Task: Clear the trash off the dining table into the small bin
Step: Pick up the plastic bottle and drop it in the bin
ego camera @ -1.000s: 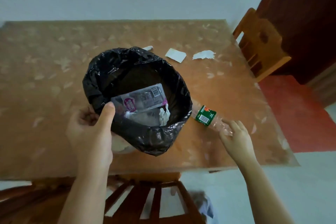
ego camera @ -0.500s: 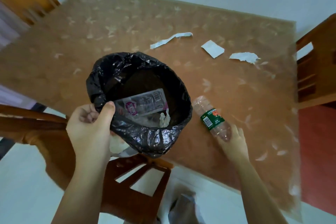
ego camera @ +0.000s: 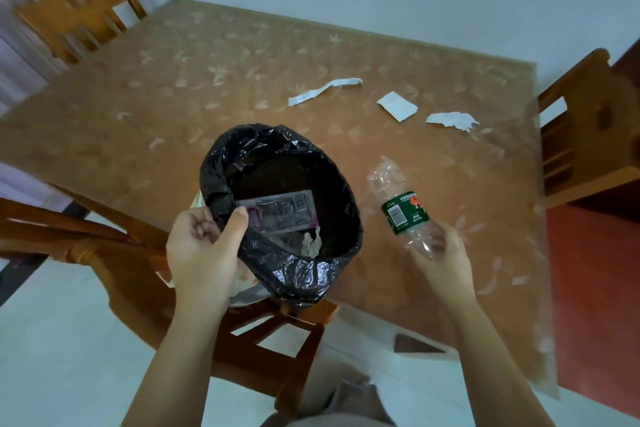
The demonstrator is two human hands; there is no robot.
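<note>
The small bin [ego camera: 282, 215], lined with a black bag, is held at the near edge of the dining table [ego camera: 194, 107], and I think this is so that trash can go from the table into it over a short way. The left hand [ego camera: 204, 253] holds its near-left rim: the thumb presses over the folded bag on the inside and the other fingers curl on the outside, so the bin stays steady with its mouth facing up toward the camera. Inside it already lie a flat plastic wrapper [ego camera: 280, 213] with a purple mark and a crumpled white piece [ego camera: 311, 244]. To the right of the bin lies the empty clear bottle [ego camera: 403, 210] with a green label, on its side on the table, its near end inside the right hand [ego camera: 438, 250]. This hand is closed loosely around that end, palm turned to the left, with the forearm coming from the near right (whether the bottle is already lifted from the table I cannot tell). The grip at the end probably lets the bottle swing over the rim and drop in. Farther away, three paper pieces are not yet collected: a long strip [ego camera: 323, 90], a folded scrap [ego camera: 396, 106] and a torn scrap [ego camera: 450, 121], to the far right of the bin.
</note>
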